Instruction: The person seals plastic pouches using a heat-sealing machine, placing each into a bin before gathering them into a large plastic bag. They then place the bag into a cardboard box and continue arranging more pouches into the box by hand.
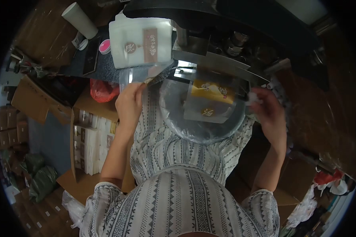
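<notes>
A clear pouch with a gold label (213, 91) lies on a round, plastic-covered plate (201, 133), its upper end at the metal edge of a machine (221, 60). My left hand (131, 102) is left of the plate, its fingers closed at the corner of a clear plastic piece (158, 76). Beyond it sits a stack of white printed bags (140, 43). My right hand (267, 112), slightly blurred, is right of the pouch, fingers bent around a small whitish thing (254, 98) that I cannot make out.
A white cup (80, 20), a dark phone (91, 56) and a pink round lid (105, 46) are at the upper left. A red plastic bag (103, 91) hangs below. An open carton holds packed white packets (87, 144). The machine's dark arm (209, 14) spans the top.
</notes>
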